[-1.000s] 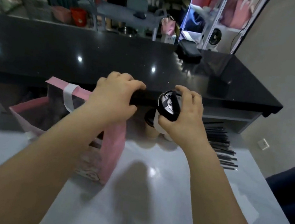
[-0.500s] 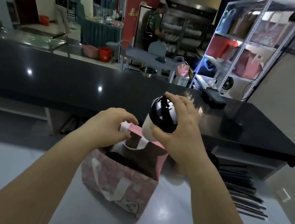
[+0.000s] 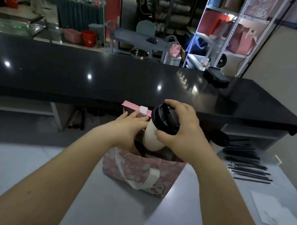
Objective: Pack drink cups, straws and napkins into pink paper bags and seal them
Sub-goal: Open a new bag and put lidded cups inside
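While right grip [image 3: 181, 130] clasps one cup [image 3: 152, 137], left grip [image 3: 126, 130] flat-fingered — one pink bag [image 3: 135, 169], second cup [image 3: 139, 147] inside.

Glossy black counter [image 3: 110, 80] (paper bag [image 3: 135, 169])

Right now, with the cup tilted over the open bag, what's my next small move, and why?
Probably straighten the cup and lower it into the pink bag beside the dark lid already inside. Your right hand grips its lid end, its base is just at the bag's mouth, and your left hand is at the opening.
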{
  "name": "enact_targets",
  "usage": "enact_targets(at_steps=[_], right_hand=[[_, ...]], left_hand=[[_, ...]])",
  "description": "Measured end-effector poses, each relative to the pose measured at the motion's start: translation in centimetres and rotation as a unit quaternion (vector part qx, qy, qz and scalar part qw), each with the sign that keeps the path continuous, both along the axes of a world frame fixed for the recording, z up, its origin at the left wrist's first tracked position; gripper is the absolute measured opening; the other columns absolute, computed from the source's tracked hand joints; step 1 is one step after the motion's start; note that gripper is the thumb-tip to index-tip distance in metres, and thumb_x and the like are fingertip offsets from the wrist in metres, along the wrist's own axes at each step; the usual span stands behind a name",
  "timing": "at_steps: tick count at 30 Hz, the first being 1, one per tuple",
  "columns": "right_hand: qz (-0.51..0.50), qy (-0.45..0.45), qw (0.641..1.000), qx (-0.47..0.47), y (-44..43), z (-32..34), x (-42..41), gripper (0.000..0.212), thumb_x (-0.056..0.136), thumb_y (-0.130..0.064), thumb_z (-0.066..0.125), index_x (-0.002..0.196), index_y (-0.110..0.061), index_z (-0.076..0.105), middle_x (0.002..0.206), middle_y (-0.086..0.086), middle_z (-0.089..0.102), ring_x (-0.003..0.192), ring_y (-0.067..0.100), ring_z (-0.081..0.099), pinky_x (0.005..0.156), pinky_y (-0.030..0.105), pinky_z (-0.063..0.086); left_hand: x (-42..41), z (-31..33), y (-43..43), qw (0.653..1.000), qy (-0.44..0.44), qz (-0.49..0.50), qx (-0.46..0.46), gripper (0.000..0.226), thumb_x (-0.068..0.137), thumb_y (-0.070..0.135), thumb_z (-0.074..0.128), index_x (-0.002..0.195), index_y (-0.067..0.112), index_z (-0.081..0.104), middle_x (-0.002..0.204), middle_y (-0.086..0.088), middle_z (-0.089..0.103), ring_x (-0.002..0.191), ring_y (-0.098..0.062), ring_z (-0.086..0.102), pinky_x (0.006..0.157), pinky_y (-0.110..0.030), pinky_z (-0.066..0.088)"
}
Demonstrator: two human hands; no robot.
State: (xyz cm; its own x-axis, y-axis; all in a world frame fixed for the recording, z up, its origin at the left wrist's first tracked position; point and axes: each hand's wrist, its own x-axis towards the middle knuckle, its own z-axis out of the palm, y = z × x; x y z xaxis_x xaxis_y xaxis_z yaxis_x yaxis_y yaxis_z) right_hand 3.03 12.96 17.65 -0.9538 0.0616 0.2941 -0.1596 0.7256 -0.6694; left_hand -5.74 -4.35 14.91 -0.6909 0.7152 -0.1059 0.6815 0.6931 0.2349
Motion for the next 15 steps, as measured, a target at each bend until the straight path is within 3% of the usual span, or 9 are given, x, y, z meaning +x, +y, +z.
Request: enact_targets(at_steps=[3,6,10,15], right_hand=[[-0.027,-0.055,0.997,0.037,-1.5,-2.0,0.2,0.078,0.074,-0.034,0.074,0.141,-0.04,0.035,0.125,-0.011,0.029,0.116,0.011,0.031,0.094,0.023,0.033],[-0.096,-0.099,0.985,0.102,-1.9,-4.0,0.9,0.083,0.072,-0.034,0.075,0.143,-0.035,0.032,0.125,-0.004,0.028,0.12,0.022,0.031,0.096,0.029,0.036],[-0.15,-0.13,0.964,0.174,-1.0,-5.0,2.3,0.081,0.071,-0.034,0.077,0.139,-0.032,0.034,0.129,0.002,0.028,0.12,0.028,0.031,0.094,0.037,0.04],[-0.184,-0.176,0.948,0.191,0.0,-4.7,2.3,0.077,0.067,-0.03,0.08,0.13,-0.03,0.037,0.13,0.006,0.03,0.12,0.031,0.032,0.087,0.04,0.044]], left_hand=[[-0.3,-1.0,-0.2,0.999,-0.019,-0.016,-0.021,0.11,0.07,0.057,0.075,0.154,0.036,0.007,0.163,0.008,0.006,0.15,-0.022,-0.012,0.119,-0.046,-0.009],[-0.1,-1.8,-0.2,0.998,0.01,-0.027,-0.054,0.119,0.068,0.065,0.073,0.156,0.031,0.001,0.165,0.0,-0.005,0.148,-0.022,-0.021,0.112,-0.039,-0.018],[1.0,-2.6,-0.4,0.994,0.05,-0.041,-0.093,0.128,0.065,0.07,0.073,0.156,0.026,-0.006,0.164,-0.005,-0.012,0.146,-0.025,-0.025,0.115,-0.043,-0.018],[2.2,-3.0,-1.0,0.992,0.081,-0.042,-0.087,0.127,0.066,0.075,0.067,0.155,0.027,-0.009,0.163,-0.006,-0.014,0.145,-0.028,-0.028,0.117,-0.05,-0.018]])
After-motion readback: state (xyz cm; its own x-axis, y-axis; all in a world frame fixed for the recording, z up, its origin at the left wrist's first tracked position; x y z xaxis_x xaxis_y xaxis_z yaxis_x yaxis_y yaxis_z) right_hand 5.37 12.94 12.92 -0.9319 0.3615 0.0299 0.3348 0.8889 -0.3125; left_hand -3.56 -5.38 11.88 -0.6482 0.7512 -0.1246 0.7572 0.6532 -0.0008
